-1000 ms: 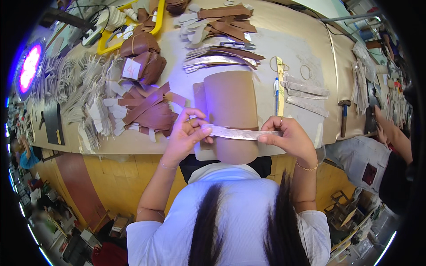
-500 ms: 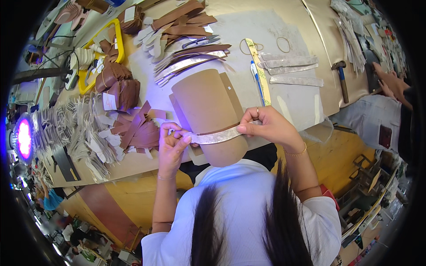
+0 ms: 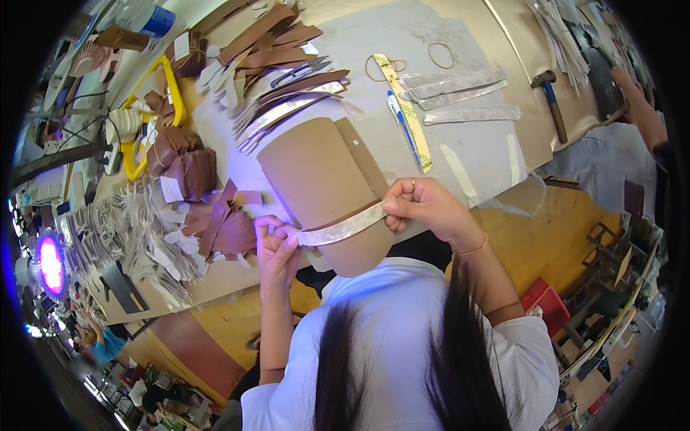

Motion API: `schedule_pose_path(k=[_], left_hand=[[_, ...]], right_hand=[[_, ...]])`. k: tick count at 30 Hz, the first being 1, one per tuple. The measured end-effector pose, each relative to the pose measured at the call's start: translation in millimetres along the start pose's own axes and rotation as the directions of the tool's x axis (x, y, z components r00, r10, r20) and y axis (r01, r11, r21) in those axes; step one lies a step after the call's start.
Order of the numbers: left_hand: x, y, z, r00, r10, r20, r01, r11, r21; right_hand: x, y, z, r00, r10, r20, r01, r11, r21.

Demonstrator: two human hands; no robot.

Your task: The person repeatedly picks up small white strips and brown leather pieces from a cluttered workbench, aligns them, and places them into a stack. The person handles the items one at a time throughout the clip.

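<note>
A pale, silvery strip (image 3: 338,229) with a brown edge is stretched across the near part of a tan, rounded form (image 3: 313,169). My left hand (image 3: 276,249) pinches its left end between thumb and fingers. At the other end, slightly higher, my right hand (image 3: 425,205) grips it the same way. The form lies on the table and its near end reaches toward my body. Behind its right side shows a flat tan piece (image 3: 363,159). Whether the strip is stuck to the form I cannot tell.
Brown and pale strips (image 3: 287,108) and snips (image 3: 298,72) lie beyond the form. Bundled brown pieces (image 3: 192,172) and a yellow frame (image 3: 174,97) stand left. Right are a pen (image 3: 404,122), a yellow ruler-like strip (image 3: 419,147), silvery strips (image 3: 471,115) and a hammer (image 3: 552,108). A person works far right.
The view has turned slightly, so the table's things appear shifted. Both hands keep hold of the strip, which slants a little more, its right end higher.
</note>
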State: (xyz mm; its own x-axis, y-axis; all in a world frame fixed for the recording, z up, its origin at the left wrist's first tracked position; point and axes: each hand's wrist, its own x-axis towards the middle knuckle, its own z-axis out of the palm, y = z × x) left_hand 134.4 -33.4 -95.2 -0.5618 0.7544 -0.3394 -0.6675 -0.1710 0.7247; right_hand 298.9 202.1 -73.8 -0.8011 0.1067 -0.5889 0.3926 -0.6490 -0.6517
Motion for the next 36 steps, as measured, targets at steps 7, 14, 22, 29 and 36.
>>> schedule_pose_path(k=[7, 14, 22, 29, 36], left_hand=[[0, -7, -1, 0.996, -0.009, -0.086, 0.005, 0.998, -0.056], [2, -7, 1, 0.998, -0.022, -0.058, 0.017, 0.997, -0.080], [1, -11, 10, 0.992, -0.007, -0.123, 0.000, 0.998, -0.063], [-7, -2, 0, 1.000, 0.005, -0.031, -0.006, 0.999, -0.034], [-10, 22, 34, 0.987, 0.134, -0.093, -0.138, 0.990, -0.030]], right_hand=[[4, 11, 4, 1.000, -0.024, -0.017, 0.025, 0.998, 0.053], [3, 24, 13, 0.979, -0.133, -0.152, 0.145, 0.987, 0.070], [-21, 44, 24, 0.772, -0.625, -0.119, 0.459, 0.677, -0.576], [-25, 13, 1, 0.763, -0.566, -0.311, 0.419, 0.800, -0.429], [-21, -51, 108, 0.593, -0.569, 0.570, 0.517, -0.273, -0.811]])
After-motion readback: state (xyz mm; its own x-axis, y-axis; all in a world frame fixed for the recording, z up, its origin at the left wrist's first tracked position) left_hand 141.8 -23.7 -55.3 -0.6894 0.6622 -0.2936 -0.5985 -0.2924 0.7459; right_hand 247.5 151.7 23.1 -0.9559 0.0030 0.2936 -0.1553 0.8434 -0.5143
